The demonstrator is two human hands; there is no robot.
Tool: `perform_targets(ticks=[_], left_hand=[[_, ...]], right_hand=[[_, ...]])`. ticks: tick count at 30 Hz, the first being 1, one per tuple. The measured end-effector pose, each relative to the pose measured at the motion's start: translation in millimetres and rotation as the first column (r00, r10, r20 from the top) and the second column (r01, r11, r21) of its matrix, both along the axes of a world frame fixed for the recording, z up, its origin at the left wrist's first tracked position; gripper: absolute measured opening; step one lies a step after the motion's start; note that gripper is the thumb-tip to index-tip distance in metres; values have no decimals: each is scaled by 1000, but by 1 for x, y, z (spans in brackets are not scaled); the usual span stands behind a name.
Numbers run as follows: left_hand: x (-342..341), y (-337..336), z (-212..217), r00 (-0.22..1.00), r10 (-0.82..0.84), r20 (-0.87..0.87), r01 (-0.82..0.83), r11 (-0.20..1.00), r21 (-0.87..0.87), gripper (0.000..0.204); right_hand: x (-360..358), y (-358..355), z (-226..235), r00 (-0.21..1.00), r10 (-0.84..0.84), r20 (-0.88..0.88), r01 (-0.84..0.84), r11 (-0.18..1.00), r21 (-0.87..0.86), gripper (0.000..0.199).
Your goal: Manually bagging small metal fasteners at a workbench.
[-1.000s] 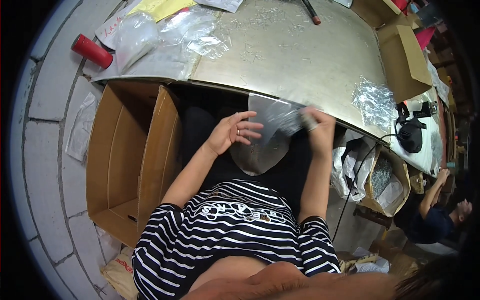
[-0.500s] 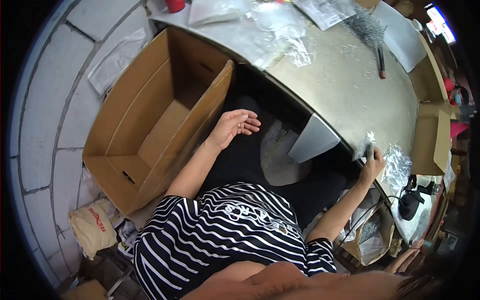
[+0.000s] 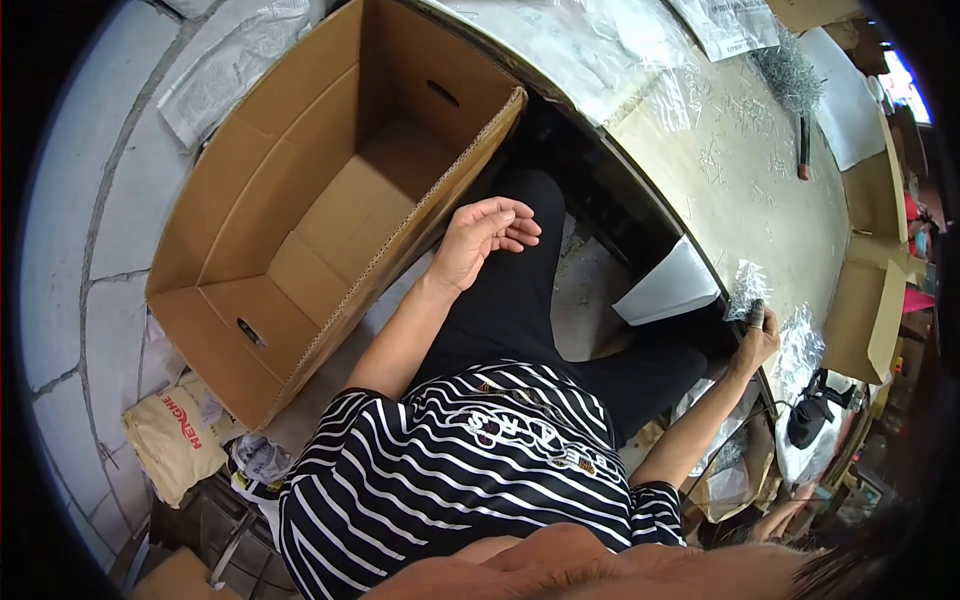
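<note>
My right hand (image 3: 757, 338) pinches a small clear plastic bag (image 3: 747, 287) at the table's near edge. Thin, silvery metal pieces, like small nails or screws, show through the bag. A dark cover sits on one fingertip. Over my lap, my left hand (image 3: 484, 240) hovers with loosely curled fingers and nothing visible in it. Beside it on the left stands a large cardboard box (image 3: 330, 215), its top open and no contents visible inside. Close to the right hand lies a heap of shiny clear bags (image 3: 799, 348).
On the table (image 3: 740, 190), loose metal pieces lie scattered near a larger grey pile (image 3: 788, 78) and a black tool with a red end (image 3: 803, 150). A pale tray (image 3: 668, 287) juts from the edge. Cardboard boxes (image 3: 862, 310) stand right; another person's arm (image 3: 783, 512) shows lower right.
The view has shifted, so the cardboard box looks larger and nearer. My right hand still holds the bag, now seen more upright. My left hand stays over my lap, its fingers slightly more curled.
</note>
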State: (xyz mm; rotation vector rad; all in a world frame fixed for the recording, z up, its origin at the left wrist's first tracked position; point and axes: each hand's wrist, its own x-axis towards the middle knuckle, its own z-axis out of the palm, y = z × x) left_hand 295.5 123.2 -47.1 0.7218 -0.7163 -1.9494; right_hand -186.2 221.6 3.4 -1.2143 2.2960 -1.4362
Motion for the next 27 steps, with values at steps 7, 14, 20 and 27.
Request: perform_targets(ticks=[7, 14, 20, 27], left_hand=[[-18, -4, -3, 996, -58, 66, 59, 998, -12, 25], [-42, -10, 6, 981, -120, 151, 127, 991, -36, 24], [-87, -5, 17, 940, -190, 282, 211, 977, -45, 24], [-117, 1, 24, 892, -268, 364, 309, 949, -58, 24]], right_hand=[[2, 14, 22, 976, 19, 219, 20, 985, -172, 12], [13, 12, 28, 904, -167, -394, 239, 961, 141, 21], [20, 40, 10, 821, -239, -518, 291, 957, 20, 21], [39, 53, 9, 971, -130, -199, 96, 980, -173, 8]])
